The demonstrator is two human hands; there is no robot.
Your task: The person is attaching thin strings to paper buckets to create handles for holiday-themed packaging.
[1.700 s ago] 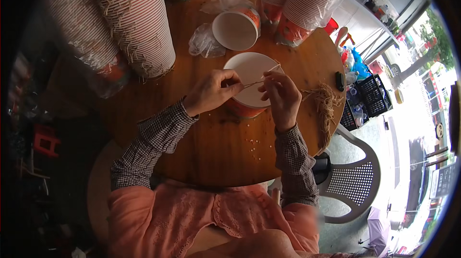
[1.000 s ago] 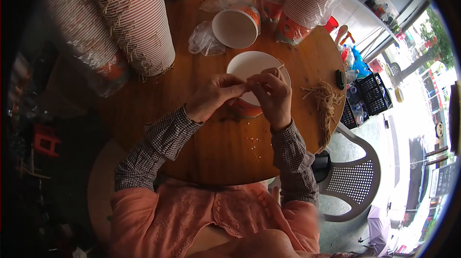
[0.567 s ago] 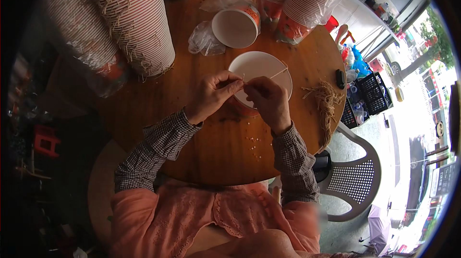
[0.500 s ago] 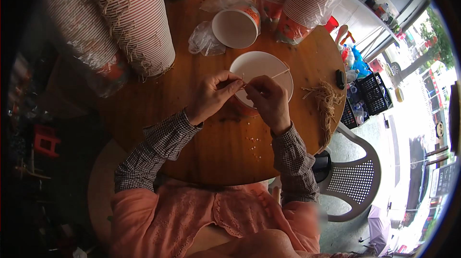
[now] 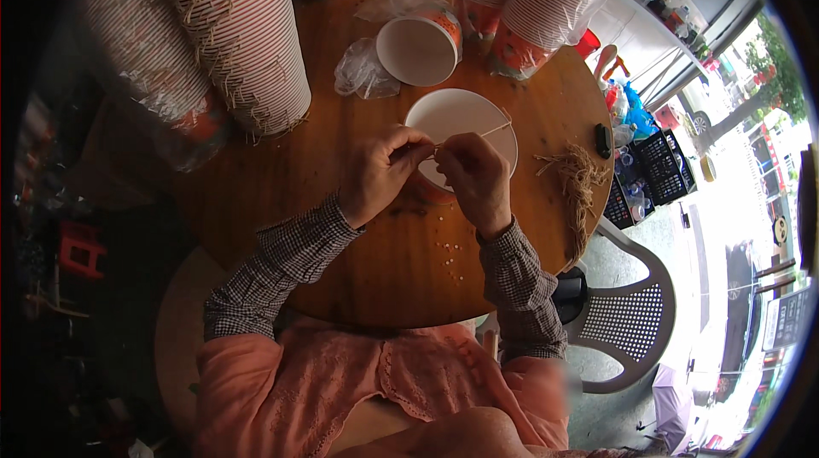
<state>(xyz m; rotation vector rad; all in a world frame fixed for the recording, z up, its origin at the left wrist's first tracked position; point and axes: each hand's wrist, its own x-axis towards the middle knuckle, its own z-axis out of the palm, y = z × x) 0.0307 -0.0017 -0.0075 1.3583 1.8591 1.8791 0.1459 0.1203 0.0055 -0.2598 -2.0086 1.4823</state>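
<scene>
A white-lined paper bucket (image 5: 450, 111) stands on the round wooden table in front of me, its orange outside partly showing below my hands. Over its near rim, my left hand (image 5: 384, 172) pinches a thin strand of twine (image 5: 438, 147) between thumb and fingertips. Facing it, my right hand (image 5: 479, 178) is closed on the same strand, fingertips almost touching the left ones. Part of the near rim is hidden by both hands. Another piece of twine (image 5: 495, 126) crosses the bucket's far right edge.
A loose bundle of twine (image 5: 582, 181) lies at the table's right, near a small black object (image 5: 603, 141). Tall stacks of paper buckets (image 5: 243, 40) stand left and at the back. Another bucket (image 5: 416, 50) lies tilted beside clear plastic (image 5: 367, 70). A grey chair (image 5: 627, 321) is at right.
My fingertips have drawn a little closer together over the rim, with the left hand shifted slightly right. The bucket has moved very slightly left.
</scene>
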